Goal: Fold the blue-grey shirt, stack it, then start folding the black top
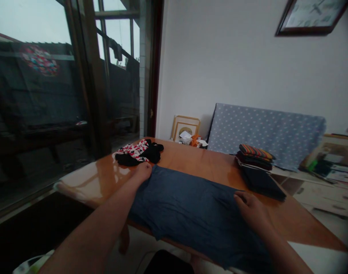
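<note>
A dark blue piece of cloth, seemingly a garment [188,205], lies spread across the wooden table [197,156] and hangs over its near edge. At its far left corner my left hand [144,171] is closed on the fabric. My right hand [249,207] pinches the far right corner between thumb and fingers. Wrinkles run through the cloth between the hands. Just beyond my left hand sits a loose heap of black and red-white patterned clothes [139,151]. To the right of my right hand rests a stack of folded clothes [258,169], with a striped one on top.
Behind the table stands something draped in a grey-blue dotted cloth [265,133]. A gold picture frame [187,125] leans at the wall, with papers before it. White drawers [325,196] are at the right. A glass door [42,95] fills the left side.
</note>
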### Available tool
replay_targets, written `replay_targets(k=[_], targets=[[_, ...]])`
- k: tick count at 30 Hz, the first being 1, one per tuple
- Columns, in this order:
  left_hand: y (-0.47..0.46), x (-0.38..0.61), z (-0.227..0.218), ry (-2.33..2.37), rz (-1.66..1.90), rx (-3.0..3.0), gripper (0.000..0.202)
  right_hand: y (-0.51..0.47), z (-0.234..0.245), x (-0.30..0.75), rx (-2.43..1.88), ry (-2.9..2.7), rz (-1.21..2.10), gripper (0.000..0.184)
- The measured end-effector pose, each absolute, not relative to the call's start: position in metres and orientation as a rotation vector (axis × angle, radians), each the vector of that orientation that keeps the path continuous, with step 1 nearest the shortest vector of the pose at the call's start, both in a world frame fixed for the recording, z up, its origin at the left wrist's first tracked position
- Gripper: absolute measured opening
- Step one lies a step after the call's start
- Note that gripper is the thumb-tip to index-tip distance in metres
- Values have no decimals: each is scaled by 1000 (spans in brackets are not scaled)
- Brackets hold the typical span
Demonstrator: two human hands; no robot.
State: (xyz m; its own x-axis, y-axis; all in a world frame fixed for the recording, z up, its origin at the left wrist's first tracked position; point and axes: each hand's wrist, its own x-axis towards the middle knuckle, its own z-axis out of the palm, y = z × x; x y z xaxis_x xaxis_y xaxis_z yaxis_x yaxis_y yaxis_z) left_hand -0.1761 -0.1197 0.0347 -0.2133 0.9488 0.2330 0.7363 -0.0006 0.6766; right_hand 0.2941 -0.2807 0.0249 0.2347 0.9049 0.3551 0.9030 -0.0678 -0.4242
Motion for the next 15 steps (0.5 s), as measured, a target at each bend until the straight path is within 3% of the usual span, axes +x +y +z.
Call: replay_targets(k=[9,15], targets=[[-48,-165,36,2061,742,1820,38,-252,-1,315,-2026,-1766,196,43],[-32,-156,30,2028,772,1711,25,-251,-18,321,-2027,-1780,187,40]])
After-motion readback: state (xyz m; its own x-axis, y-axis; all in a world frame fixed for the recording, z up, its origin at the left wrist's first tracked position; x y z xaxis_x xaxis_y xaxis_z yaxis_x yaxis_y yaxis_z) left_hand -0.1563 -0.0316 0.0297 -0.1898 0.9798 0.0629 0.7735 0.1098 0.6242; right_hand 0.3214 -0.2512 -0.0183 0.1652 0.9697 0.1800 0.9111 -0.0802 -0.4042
